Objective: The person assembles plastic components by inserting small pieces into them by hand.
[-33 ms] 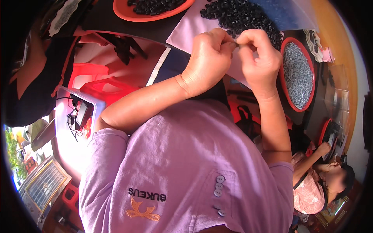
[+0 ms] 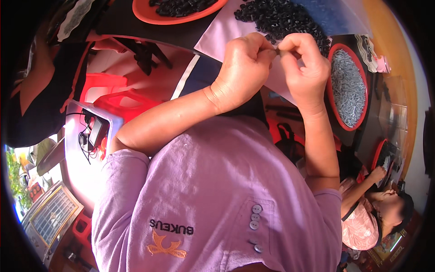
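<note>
Closely joined at the fingertips, the left hand (image 2: 244, 70) and right hand (image 2: 306, 70) of a person in a purple shirt (image 2: 204, 181) meet over a pale pink sheet (image 2: 217, 38) on a dark table (image 2: 118, 23). Each grip is drawn in to a tight pinch, thumb toward forefinger, with 1 small dark piece (image 2: 277, 51) caught between the 2 hands, too small and too covered to make out its exact form. Just beyond the knuckles, a heap of short black parts (image 2: 283, 20) spreads over the sheet. Beside the right hand, a red oval bowl (image 2: 352, 128) is filled with slender silver-grey metal pieces (image 2: 348, 88); at upper left, an orange-red bowl (image 2: 149, 18) holds more black parts (image 2: 183, 7). Below the table's edge at left, red stools (image 2: 103, 80) stand near a clear plastic bin (image 2: 117, 122) with a device (image 2: 95, 131) and dark cables inside. At lower right, a co-worker (image 2: 362, 231) in a patterned pink top has a hand (image 2: 378, 173) near a further red bowl (image 2: 376, 154).
</note>
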A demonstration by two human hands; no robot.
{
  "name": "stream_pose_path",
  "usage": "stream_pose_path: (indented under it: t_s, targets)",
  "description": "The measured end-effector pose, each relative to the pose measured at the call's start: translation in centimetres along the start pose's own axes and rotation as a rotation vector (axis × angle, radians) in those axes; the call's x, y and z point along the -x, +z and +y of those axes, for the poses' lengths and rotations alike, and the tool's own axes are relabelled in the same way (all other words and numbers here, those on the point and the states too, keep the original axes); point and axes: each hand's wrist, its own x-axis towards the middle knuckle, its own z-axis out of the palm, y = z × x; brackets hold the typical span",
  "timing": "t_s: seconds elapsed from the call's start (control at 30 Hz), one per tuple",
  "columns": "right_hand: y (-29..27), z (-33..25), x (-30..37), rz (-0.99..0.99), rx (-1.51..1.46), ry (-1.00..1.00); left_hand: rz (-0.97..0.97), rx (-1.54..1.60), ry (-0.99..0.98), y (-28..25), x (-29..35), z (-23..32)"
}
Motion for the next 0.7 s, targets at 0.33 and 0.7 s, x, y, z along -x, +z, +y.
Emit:
stream_pose_path:
  t_s: [0.33, 0.7]
  targets:
    - [0.3, -0.2, 0.6, 0.043, 0.132, -0.111, 0.054, 0.073, -0.075, 1.0, 0.4, 0.3]
    - [-1.2, -0.6, 0.7, -0.033, -0.009, 0.115, -0.051, 0.061, -0.056, 0.3, 1.0, 0.6]
